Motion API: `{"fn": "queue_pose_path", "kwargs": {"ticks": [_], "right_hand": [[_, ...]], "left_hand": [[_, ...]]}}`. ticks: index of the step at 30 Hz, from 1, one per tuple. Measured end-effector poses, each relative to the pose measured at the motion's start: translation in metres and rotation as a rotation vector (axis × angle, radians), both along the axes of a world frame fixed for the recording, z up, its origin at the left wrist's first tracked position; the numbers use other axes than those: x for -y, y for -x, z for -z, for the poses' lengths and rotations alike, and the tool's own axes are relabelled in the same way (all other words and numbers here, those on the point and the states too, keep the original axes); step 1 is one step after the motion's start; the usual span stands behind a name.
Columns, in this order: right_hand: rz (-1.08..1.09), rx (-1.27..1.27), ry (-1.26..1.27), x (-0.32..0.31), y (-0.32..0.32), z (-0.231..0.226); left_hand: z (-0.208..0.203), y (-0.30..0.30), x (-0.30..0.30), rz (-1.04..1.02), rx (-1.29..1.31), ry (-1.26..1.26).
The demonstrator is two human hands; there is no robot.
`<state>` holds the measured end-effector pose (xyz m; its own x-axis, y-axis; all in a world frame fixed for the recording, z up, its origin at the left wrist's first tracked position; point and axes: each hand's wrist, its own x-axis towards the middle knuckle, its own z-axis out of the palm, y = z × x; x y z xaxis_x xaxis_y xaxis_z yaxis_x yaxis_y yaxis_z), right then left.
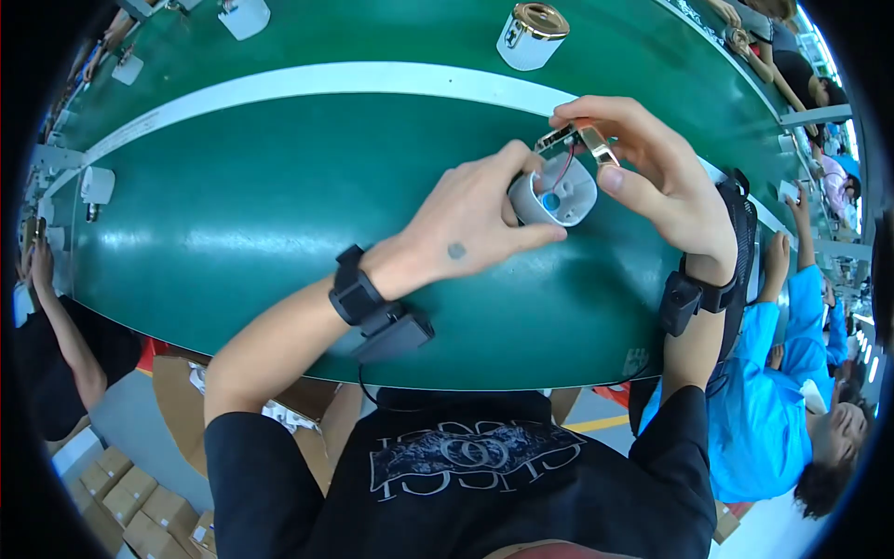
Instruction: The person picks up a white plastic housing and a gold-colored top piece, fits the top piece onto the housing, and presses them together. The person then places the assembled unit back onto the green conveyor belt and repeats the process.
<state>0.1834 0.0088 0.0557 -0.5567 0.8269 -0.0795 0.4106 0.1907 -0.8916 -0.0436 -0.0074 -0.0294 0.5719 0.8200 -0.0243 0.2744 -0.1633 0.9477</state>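
Over the green bench, my left hand point(466, 210) is closed round a white plastic housing point(582, 197), its fingers and thumb on the wall. The housing is tilted, so its open end shows, with a small blue round part point(550, 202) inside. My right hand point(666, 182) is closed on a shiny gold-coloured cap point(598, 144), held just above the housing and apart from its rim. Thin dark and red wires point(565, 168) run from the cap into the housing. Fingers partly hide the cap's far side.
A white canister with a gold lid point(534, 35) stands beyond the white strip point(400, 76) across the green bench point(279, 186). Another white housing point(97, 185) is at the left. A person in blue point(764, 401) sits close on my right. Cardboard boxes point(140, 503) lie on the floor.
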Motion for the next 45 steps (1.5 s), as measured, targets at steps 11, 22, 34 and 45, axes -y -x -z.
{"fn": "queue_pose_path", "kwargs": {"ticks": [11,22,34,45], "right_hand": [[-0.093,-0.039,-0.139,0.004,0.005,0.043],[-0.051,0.089,-0.32,0.012,0.017,0.056],[-0.05,0.071,-0.354,0.017,0.019,0.071],[0.028,0.082,-0.499,0.025,0.032,0.078]], "left_hand": [[0.038,0.009,0.001,-0.011,0.211,0.118],[0.058,0.008,0.006,-0.077,0.197,0.0],[0.059,0.011,0.007,-0.05,0.138,-0.03],[0.067,0.013,0.008,-0.035,0.147,-0.072]]}}
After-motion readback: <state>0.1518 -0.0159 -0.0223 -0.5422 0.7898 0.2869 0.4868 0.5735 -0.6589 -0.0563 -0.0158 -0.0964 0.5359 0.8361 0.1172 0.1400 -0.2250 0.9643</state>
